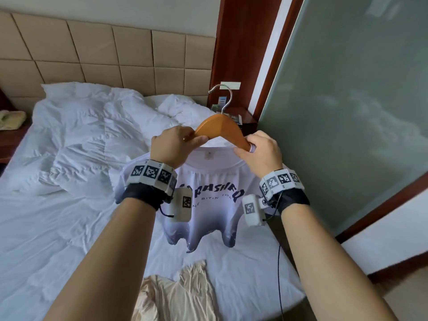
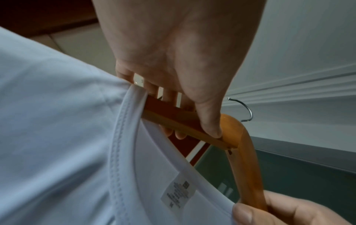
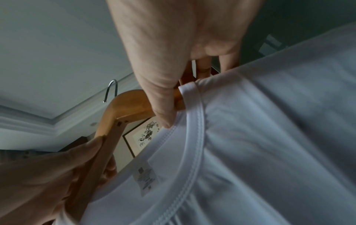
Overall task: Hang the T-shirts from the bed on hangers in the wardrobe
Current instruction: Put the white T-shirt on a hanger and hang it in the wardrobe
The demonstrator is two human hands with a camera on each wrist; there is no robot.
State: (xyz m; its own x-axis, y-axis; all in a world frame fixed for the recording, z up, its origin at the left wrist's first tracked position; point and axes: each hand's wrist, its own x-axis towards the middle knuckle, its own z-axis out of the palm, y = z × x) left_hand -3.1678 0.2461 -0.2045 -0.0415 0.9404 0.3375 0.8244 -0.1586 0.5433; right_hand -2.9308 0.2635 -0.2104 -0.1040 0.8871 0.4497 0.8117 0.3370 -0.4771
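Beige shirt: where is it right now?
Head view, bottom centre: the beige shirt lies on the bed, just below the white T-shirt both hands hold up.

I counted 2 bare hands raised over the bed: the left hand point(image 1: 172, 144) and the right hand point(image 1: 259, 151). Each wrist wore 1 white band of black-and-white square markers, so 2 marker bands point(image 1: 152, 173) in all. There was 1 orange-brown wooden hanger with a silver metal hook point(image 1: 220, 127). I saw 2 T-shirts: 1 white T-shirt with dark printed lettering and a dark-fading hem point(image 1: 208, 205), and 1 cream T-shirt lying crumpled on the sheet point(image 1: 183, 295). There was 1 bed with rumpled white bedding point(image 1: 69, 205), and 1 tan padded headboard of square panels point(image 1: 104, 54) behind it.
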